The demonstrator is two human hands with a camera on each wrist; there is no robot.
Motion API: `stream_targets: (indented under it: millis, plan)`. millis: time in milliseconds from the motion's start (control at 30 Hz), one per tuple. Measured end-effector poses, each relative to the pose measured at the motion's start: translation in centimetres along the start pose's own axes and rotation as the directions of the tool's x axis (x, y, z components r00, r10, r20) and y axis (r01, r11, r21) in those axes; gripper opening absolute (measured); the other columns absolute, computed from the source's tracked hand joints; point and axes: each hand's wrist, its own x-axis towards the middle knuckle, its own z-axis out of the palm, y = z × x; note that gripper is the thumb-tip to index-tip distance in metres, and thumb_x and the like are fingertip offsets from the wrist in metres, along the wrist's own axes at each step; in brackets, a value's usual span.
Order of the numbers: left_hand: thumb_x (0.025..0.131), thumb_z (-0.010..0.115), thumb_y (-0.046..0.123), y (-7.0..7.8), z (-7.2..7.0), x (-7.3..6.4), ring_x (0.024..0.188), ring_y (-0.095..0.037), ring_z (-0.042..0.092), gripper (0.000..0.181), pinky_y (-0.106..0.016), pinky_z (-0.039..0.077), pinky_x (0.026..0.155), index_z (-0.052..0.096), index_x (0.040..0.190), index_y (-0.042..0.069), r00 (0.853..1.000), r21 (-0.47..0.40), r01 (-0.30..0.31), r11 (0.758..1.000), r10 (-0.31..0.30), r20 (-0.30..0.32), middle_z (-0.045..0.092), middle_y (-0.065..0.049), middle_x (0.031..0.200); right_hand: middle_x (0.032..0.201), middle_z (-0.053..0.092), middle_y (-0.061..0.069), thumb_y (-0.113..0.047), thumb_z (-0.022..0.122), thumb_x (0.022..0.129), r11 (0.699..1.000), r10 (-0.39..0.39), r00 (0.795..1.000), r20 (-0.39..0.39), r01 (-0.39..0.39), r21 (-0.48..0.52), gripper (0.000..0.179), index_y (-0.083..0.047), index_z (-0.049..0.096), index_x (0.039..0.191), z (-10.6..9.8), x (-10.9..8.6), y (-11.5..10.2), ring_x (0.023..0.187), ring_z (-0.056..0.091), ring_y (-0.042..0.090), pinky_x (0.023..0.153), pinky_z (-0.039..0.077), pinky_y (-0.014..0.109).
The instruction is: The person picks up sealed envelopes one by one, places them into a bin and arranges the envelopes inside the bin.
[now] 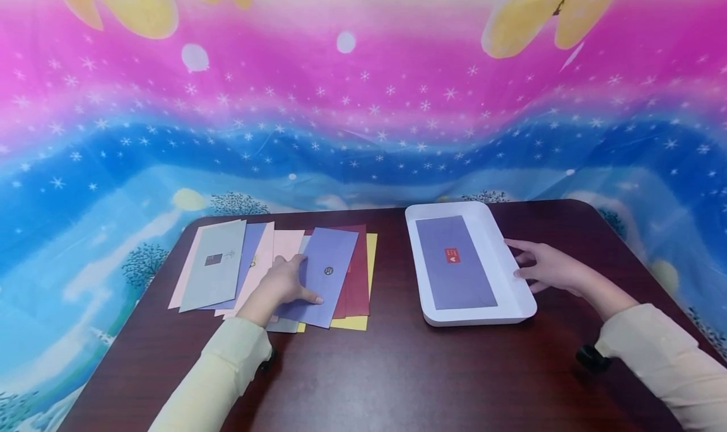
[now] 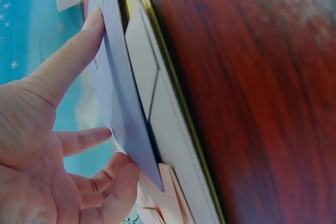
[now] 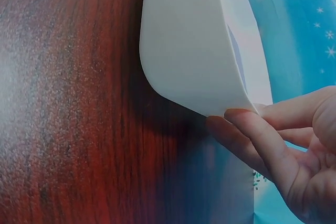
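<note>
My left hand is spread over a purple envelope with a small round dark emblem, on top of a loose pile. In the left wrist view the thumb rests on this envelope's face, while the other fingers lie bent by its near edge. Under it are dark red envelopes, a yellow one and a grey one with a flap. My right hand pinches the right rim of a white tray. Inside the tray lies another purple envelope with a red label.
More envelopes overlap at the left of the table: a grey one with a dark square, pink ones and a purple one. A patterned cloth hangs behind the table's far edge.
</note>
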Motion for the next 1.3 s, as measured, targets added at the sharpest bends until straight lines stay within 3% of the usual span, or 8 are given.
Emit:
stream_targets:
  millis: [500,733,1033,1300]
  plan:
    - [0.062,0.101,0.028,0.03,-0.12,0.24,0.118,-0.041,0.052,0.112,-0.057,0.049,0.100,0.042,0.153,0.000,0.999,-0.036,-0.031,0.999,0.032,0.037,0.048,-0.032,0.138,0.124,0.053,0.040,0.005,0.062,0.098,1.000,-0.013,1.000,0.010,0.013,-0.011,0.078,0.014,0.010,0.156,0.35,0.04,-0.17,0.103,0.067,0.039,0.075,0.061,0.047]
    - [0.060,0.102,0.031,0.38,-0.39,0.25,0.108,-0.037,0.057,0.108,-0.052,0.051,0.096,0.045,0.142,-0.010,0.999,0.015,-0.016,1.000,0.015,0.042,0.058,-0.028,0.126,0.124,0.053,0.040,0.005,0.062,0.098,1.000,-0.007,1.000,0.011,0.007,-0.023,0.078,0.015,0.011,0.156,0.44,-0.04,-0.34,0.104,0.067,0.040,0.075,0.061,0.047]
    - [0.059,0.103,0.028,0.51,-0.48,0.36,0.109,-0.039,0.059,0.108,-0.054,0.050,0.098,0.043,0.142,-0.006,0.999,0.022,-0.018,1.000,0.018,0.040,0.059,-0.029,0.125,0.124,0.054,0.040,0.005,0.061,0.098,1.000,-0.009,1.000,0.014,0.009,-0.026,0.078,0.015,0.010,0.156,0.52,0.01,-0.26,0.103,0.067,0.040,0.075,0.061,0.047]
    - [0.062,0.102,0.029,0.63,-0.68,0.72,0.104,-0.037,0.062,0.107,-0.052,0.052,0.097,0.039,0.138,-0.013,0.997,0.022,0.023,0.999,-0.025,0.077,0.061,-0.027,0.117,0.124,0.054,0.040,0.005,0.062,0.098,0.999,-0.014,1.000,0.011,0.014,-0.034,0.078,0.014,0.011,0.156,0.40,0.13,-0.26,0.103,0.067,0.039,0.074,0.061,0.046]
